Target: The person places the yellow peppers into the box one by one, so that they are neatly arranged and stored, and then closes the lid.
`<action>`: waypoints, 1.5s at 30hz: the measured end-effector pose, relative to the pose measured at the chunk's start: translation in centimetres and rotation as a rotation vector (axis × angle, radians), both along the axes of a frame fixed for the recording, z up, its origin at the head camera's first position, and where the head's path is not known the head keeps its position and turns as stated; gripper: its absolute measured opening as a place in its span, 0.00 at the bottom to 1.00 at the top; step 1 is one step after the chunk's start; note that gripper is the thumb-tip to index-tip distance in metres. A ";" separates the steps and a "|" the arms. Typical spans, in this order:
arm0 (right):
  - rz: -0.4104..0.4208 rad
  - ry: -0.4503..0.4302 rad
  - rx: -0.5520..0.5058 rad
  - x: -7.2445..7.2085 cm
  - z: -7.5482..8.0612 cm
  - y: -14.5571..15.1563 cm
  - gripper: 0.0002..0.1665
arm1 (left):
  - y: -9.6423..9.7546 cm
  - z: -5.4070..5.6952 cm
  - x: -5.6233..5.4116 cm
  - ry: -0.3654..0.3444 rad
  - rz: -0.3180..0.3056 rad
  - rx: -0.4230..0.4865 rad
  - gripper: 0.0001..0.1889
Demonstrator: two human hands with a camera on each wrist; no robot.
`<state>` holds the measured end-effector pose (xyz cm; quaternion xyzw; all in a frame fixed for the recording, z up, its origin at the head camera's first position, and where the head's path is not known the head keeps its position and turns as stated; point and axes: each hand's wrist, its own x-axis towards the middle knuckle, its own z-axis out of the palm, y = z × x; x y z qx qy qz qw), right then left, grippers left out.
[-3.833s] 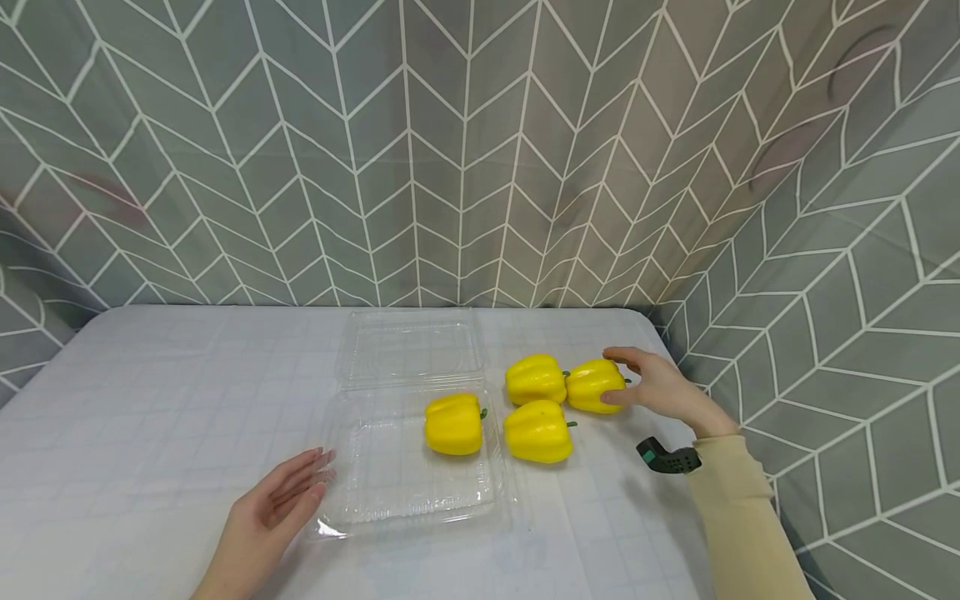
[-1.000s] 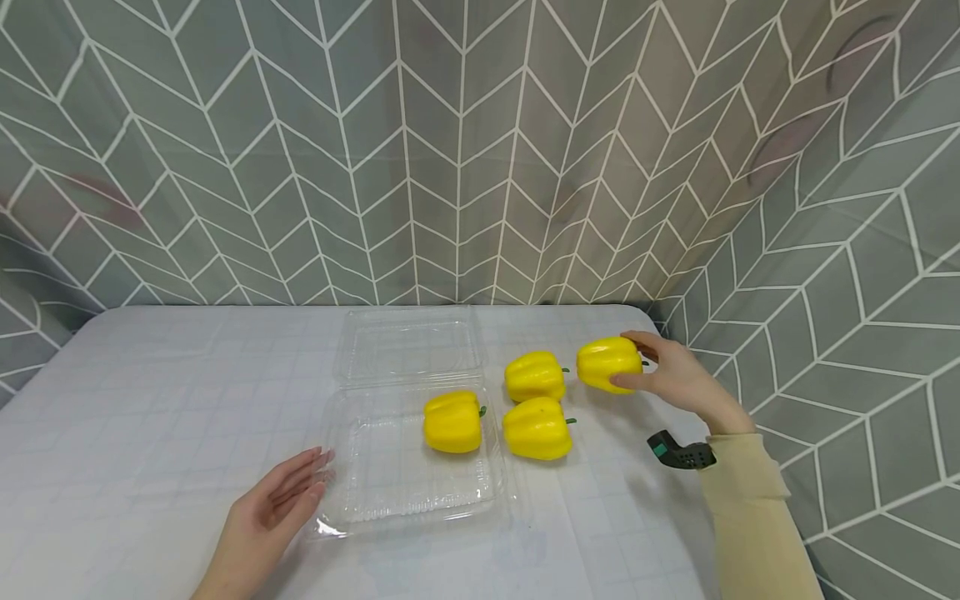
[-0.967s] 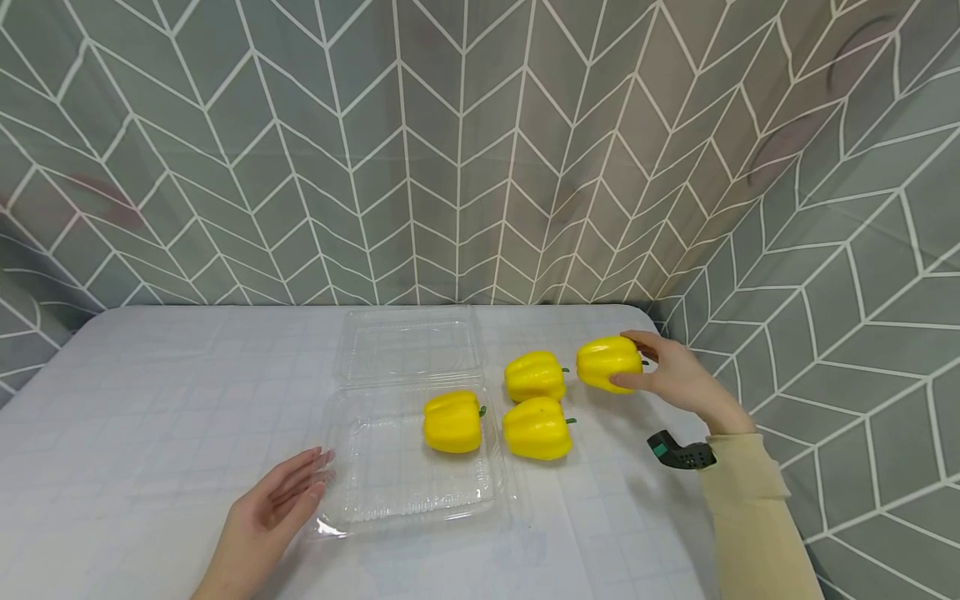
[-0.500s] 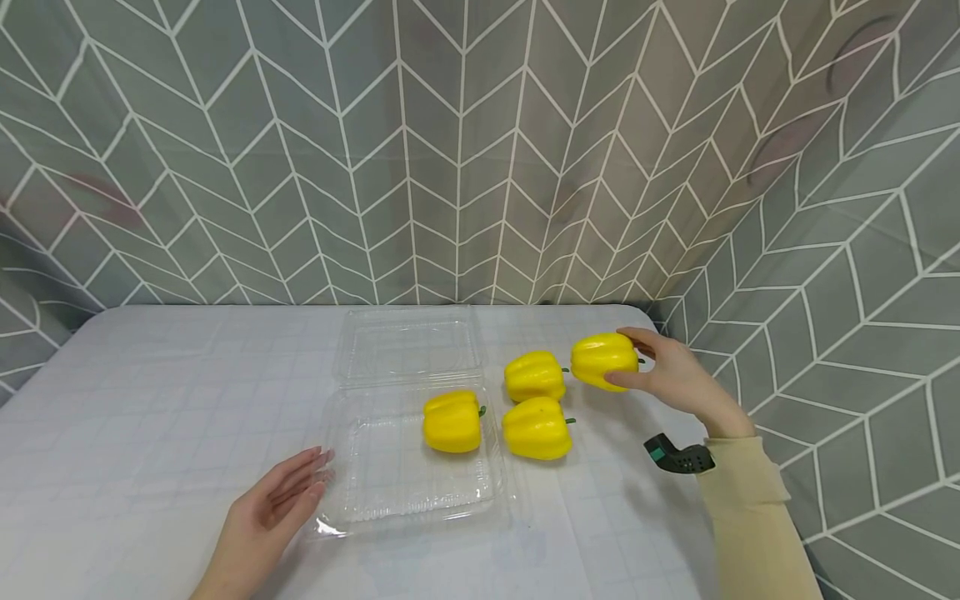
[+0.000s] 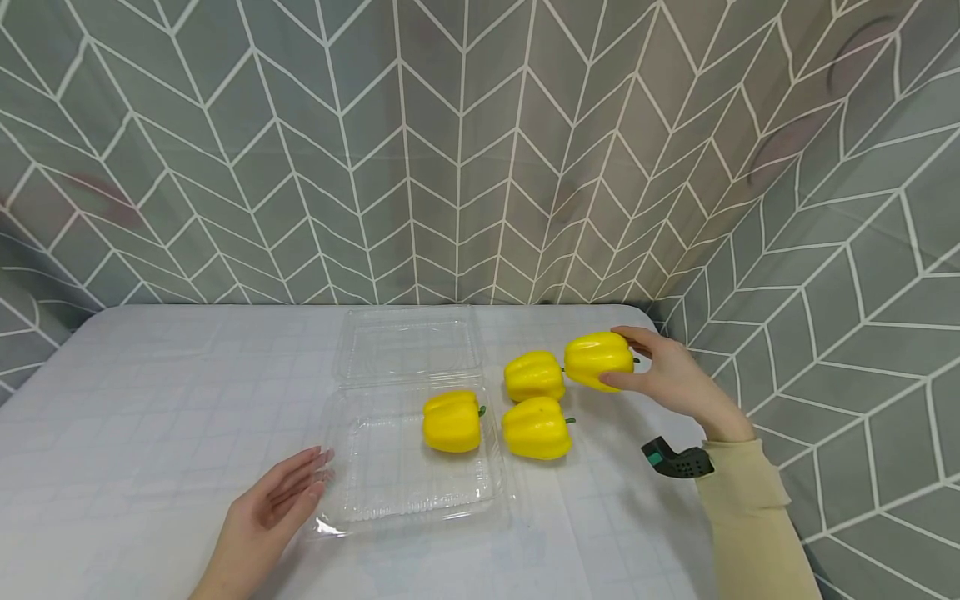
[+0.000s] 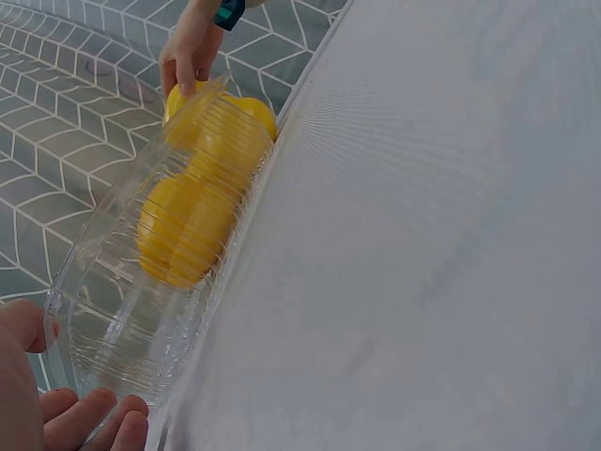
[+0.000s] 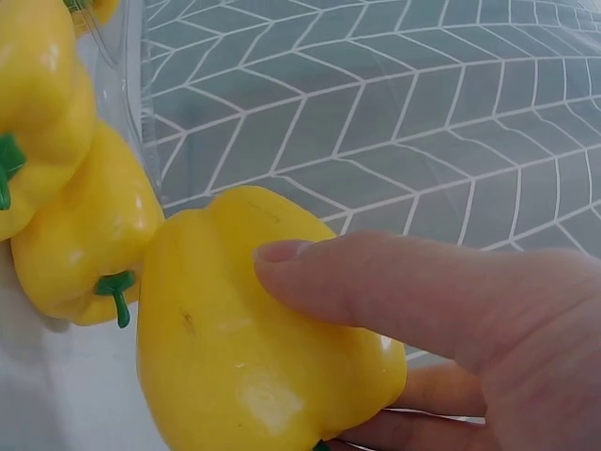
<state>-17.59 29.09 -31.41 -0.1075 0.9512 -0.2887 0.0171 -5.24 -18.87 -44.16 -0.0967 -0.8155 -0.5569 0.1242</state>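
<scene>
My right hand [image 5: 671, 375] grips a yellow bell pepper [image 5: 598, 361], thumb on the near side and fingers over the far side. This pepper is raised a little above the table, close to another bell pepper [image 5: 534, 375]. A third bell pepper [image 5: 537, 428] lies just in front of that one. Inside the base of a clear plastic clamshell container [image 5: 412, 502], on its right side, sits one more bell pepper [image 5: 452, 422]. At the container's left edge, my left hand [image 5: 258, 512] rests with relaxed fingers, its fingertips [image 6: 131, 409] right at the rim.
The container's clear lid [image 5: 408, 346] lies folded back toward the far table edge. A white cloth covers the table [image 5: 165, 417]. Behind and to the right hangs a grey patterned curtain [image 5: 427, 167]. A dark device [image 5: 677, 458] sits at my right wrist.
My right hand has picked up the far right bell pepper, moved it away to the right, then brought it slightly back left. The left hand and the container have stayed put.
</scene>
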 end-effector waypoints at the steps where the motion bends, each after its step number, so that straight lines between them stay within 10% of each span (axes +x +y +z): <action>1: 0.002 0.002 0.000 0.0 0.0 0.0 0.47 | 0.0 0.0 0.0 -0.001 0.000 0.000 0.22; 45: 0.081 0.121 -0.062 1.2 0.0 -4.3 0.46 | 0.0 0.4 0.1 -0.036 0.006 -0.005 0.22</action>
